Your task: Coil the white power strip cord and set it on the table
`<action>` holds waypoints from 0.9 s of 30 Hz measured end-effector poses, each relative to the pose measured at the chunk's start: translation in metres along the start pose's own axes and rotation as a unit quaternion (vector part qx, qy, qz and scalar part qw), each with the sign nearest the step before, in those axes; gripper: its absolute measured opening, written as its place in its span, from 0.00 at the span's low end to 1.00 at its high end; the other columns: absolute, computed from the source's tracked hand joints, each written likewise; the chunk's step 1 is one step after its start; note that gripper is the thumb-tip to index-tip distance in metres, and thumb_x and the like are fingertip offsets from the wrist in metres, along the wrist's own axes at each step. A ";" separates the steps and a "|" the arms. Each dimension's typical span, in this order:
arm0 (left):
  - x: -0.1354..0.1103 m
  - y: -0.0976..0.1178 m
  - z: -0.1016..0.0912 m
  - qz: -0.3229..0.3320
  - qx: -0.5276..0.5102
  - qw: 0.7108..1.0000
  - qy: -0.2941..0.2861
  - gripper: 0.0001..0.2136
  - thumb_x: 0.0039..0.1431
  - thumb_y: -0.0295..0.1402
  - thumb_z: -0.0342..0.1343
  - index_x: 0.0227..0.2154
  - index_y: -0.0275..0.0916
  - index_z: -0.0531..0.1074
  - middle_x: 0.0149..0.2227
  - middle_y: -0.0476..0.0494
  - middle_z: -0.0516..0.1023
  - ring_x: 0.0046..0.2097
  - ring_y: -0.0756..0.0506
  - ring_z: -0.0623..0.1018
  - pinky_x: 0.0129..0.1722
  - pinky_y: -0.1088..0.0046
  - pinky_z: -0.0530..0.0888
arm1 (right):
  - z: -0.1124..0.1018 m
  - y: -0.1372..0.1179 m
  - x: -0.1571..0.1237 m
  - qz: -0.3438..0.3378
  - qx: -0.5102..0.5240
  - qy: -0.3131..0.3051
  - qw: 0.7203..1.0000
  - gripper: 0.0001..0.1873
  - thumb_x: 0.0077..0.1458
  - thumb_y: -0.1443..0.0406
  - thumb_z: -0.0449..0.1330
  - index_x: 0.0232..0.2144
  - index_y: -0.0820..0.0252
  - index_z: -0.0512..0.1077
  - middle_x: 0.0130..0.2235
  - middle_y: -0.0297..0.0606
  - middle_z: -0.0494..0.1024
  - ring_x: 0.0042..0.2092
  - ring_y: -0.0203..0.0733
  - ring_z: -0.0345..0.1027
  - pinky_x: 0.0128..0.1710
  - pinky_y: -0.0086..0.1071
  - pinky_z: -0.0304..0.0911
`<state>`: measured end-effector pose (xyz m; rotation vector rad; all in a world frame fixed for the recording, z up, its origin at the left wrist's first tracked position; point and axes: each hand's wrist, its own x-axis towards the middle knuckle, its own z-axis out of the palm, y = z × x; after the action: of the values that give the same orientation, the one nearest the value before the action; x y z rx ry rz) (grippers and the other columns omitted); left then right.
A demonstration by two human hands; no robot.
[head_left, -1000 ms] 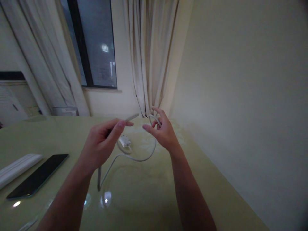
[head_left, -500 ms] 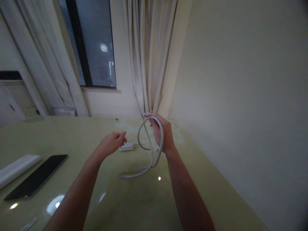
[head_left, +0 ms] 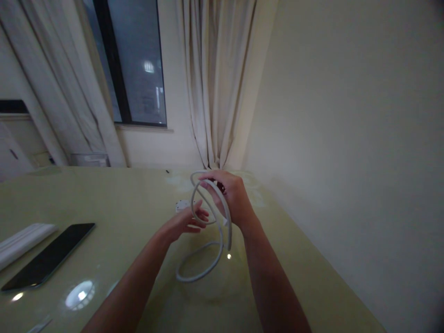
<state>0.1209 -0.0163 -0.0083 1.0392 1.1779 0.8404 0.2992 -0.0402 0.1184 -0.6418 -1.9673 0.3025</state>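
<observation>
A white cable (head_left: 215, 217) is wound in loops above a glossy yellow-green table (head_left: 138, 203). My right hand (head_left: 229, 196) is closed round the top of the loops and holds them up. My left hand (head_left: 187, 222) is just left of the coil, its fingers touching a lower loop of the cable. The bottom loop (head_left: 197, 266) rests on the table. A small white plug block (head_left: 182, 205) at the cable's end lies on the table behind my left hand, partly hidden.
A black phone (head_left: 48, 256) lies at the left of the table, with a white flat object (head_left: 21, 238) beside it. A wall runs along the table's right edge. Curtains (head_left: 215, 83) and a dark window (head_left: 135, 60) stand behind the table.
My right hand has gathered the cable into more loops and moved slightly nearer. My left hand came back from the plug block to the coil's lower loop.
</observation>
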 end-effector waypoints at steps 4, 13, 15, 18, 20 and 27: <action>-0.014 0.003 -0.003 -0.031 0.123 0.990 -0.058 0.42 0.49 0.77 0.47 0.32 0.37 0.77 0.31 0.35 0.83 0.29 0.42 0.79 0.30 0.68 0.70 | 0.000 -0.005 -0.001 0.005 -0.061 0.050 0.997 0.08 0.68 0.62 0.63 0.45 0.50 0.83 0.44 0.38 0.85 0.44 0.43 0.78 0.46 0.34 0.69; -0.014 0.015 0.014 0.022 -0.161 0.980 -0.113 0.15 0.50 0.38 0.75 0.38 0.37 0.80 0.39 0.40 0.83 0.34 0.50 0.79 0.33 0.77 0.73 | -0.009 -0.016 -0.003 -0.026 -0.072 0.035 0.996 0.08 0.69 0.61 0.62 0.47 0.49 0.81 0.45 0.38 0.84 0.45 0.42 0.77 0.45 0.33 0.67; -0.012 0.016 0.012 0.064 -0.178 0.977 -0.102 0.14 0.47 0.31 0.76 0.36 0.35 0.81 0.38 0.40 0.83 0.36 0.50 0.79 0.37 0.78 0.75 | -0.010 -0.019 -0.004 -0.032 -0.082 0.016 0.996 0.09 0.69 0.60 0.62 0.48 0.49 0.81 0.45 0.38 0.83 0.44 0.41 0.77 0.43 0.32 0.66; -0.010 0.020 0.004 0.138 -0.150 0.977 -0.065 0.16 0.45 0.32 0.77 0.37 0.34 0.82 0.40 0.40 0.83 0.39 0.49 0.79 0.42 0.76 0.76 | -0.011 -0.022 -0.005 -0.026 -0.102 0.000 0.994 0.08 0.69 0.63 0.62 0.48 0.49 0.79 0.44 0.37 0.82 0.43 0.41 0.76 0.42 0.32 0.65; -0.011 0.025 -0.004 0.182 -0.129 0.975 0.001 0.19 0.43 0.34 0.78 0.38 0.35 0.82 0.40 0.41 0.82 0.37 0.49 0.78 0.40 0.75 0.76 | -0.011 -0.021 -0.005 -0.009 -0.090 0.024 0.996 0.11 0.67 0.65 0.62 0.51 0.48 0.77 0.43 0.35 0.82 0.41 0.40 0.75 0.41 0.31 0.65; -0.042 0.058 -0.033 0.306 -0.104 0.936 0.140 0.28 0.46 0.40 0.76 0.52 0.43 0.78 0.49 0.41 0.81 0.42 0.47 0.81 0.40 0.72 0.78 | -0.020 -0.004 0.000 -0.036 -0.103 0.158 0.981 0.15 0.67 0.69 0.59 0.52 0.50 0.80 0.43 0.40 0.77 0.44 0.44 0.71 0.46 0.38 0.68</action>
<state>0.0802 -0.0301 0.0583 1.1501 0.9690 1.6125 0.3159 -0.0448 0.1293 -0.7015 -1.7216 -0.0497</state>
